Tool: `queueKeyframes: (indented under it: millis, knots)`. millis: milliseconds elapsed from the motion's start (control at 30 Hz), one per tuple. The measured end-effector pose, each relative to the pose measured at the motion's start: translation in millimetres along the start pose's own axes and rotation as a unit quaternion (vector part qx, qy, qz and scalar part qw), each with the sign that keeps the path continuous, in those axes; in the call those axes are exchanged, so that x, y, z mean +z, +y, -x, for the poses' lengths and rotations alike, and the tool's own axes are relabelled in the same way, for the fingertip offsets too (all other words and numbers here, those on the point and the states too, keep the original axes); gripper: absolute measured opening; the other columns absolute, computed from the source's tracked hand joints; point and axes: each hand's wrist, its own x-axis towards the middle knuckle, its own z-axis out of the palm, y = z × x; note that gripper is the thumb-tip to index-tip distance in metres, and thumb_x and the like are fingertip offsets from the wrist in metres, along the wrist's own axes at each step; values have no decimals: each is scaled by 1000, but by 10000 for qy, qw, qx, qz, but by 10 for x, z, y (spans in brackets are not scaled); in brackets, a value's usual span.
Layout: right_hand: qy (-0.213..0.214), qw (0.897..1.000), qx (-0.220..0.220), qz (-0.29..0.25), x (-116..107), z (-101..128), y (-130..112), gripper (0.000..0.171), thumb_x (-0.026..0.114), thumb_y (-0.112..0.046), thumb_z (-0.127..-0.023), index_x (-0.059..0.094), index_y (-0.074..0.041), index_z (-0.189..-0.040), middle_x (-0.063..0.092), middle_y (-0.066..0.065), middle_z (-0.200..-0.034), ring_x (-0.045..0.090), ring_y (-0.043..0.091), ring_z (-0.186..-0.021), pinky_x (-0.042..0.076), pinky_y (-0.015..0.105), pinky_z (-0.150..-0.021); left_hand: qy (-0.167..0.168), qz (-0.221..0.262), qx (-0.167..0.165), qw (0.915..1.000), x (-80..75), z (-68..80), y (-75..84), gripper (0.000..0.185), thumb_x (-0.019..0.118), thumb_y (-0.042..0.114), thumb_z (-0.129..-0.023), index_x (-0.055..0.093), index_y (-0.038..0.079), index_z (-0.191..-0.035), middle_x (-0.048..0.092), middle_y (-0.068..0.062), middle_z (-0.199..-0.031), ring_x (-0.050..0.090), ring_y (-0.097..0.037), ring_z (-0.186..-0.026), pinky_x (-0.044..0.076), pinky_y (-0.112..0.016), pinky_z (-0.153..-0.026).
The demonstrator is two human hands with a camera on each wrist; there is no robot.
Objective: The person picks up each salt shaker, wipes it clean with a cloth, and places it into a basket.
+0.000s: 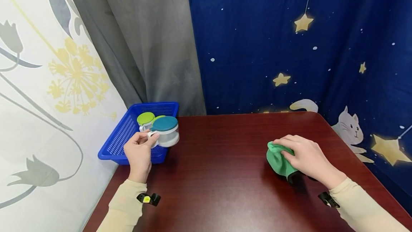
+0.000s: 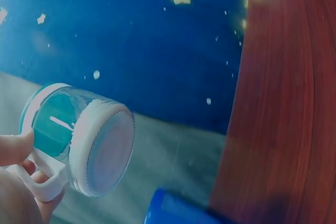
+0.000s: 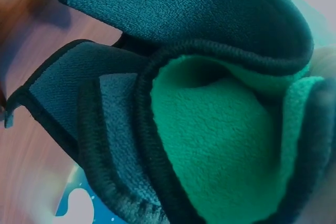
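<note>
My left hand [image 1: 139, 153] grips the white handle of a clear seasoning jar [image 1: 168, 138] with a teal lid, held up in front of a blue basket [image 1: 112, 149]. In the left wrist view the jar [image 2: 102, 145] tips so that its round base shows, thumb on the handle. Over the table's right side, my right hand [image 1: 304, 155] pinches a bunched green cloth [image 1: 279, 164] from above. Close up in the right wrist view, the cloth [image 3: 220, 140] hangs in folds, green on one face and grey on the other, with dark edging.
Inside the basket stand jars with lime-green lids, one lid [image 1: 146, 118] plainly seen and another partly covered by the held jar. The reddish-brown table [image 1: 219, 174] reaches back to grey and star-patterned blue curtains [image 1: 251, 46]. A floral white curtain [image 1: 38, 117] borders the left.
</note>
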Motion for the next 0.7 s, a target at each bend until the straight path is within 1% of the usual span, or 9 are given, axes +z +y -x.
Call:
queueKeyframes:
  millis: [133, 300, 467, 567, 700]
  knots:
    - [-69, 9999, 15, 110, -24, 39, 85, 47, 83, -12, -78, 72, -31, -120, 67, -13, -111, 63, 8, -88, 51, 35, -58, 228, -43, 19, 9997, -82, -93, -36, 28, 88, 5, -76, 71, -10, -91, 71, -16, -107, 71, -22, -90, 58, -25, -70]
    - [-124, 9997, 21, 231, -55, 80, 188, 47, 82, -13, -78, 72, -30, -121, 68, -11, -110, 63, 9, -86, 50, 34, -57, 476, -258, -22, 9985, -176, -189, -89, 27, 89, 6, -75, 72, -8, -90, 71, -16, -109, 70, -23, -93, 58, -23, -69]
    - [-191, 9993, 92, 304, -88, 119, 277, 46, 82, -13, -79, 72, -28, -121, 69, -8, -109, 62, 10, -82, 47, 32, -54, 708, -806, 31, 9942, -285, -287, -170, 29, 89, 10, -77, 71, -8, -90, 71, -14, -110, 68, -21, -95, 56, -18, -71]
    - [-232, 9991, 127, 331, -101, 151, 321, 45, 81, -13, -79, 72, -28, -121, 69, -7, -109, 63, 11, -82, 46, 32, -53, 859, -1168, 51, 9894, -355, -353, -239, 28, 88, 12, -79, 70, -8, -88, 70, -11, -110, 66, -19, -96, 54, -16, -70]
    - [-319, 9987, 231, 335, -107, 209, 376, 45, 81, -13, -79, 72, -28, -121, 70, -6, -110, 65, 13, -83, 47, 34, -54, 1040, -1646, 67, 9808, -449, -443, -354, 28, 87, 16, -80, 69, -5, -85, 71, -8, -109, 63, -16, -94, 52, -16, -68]
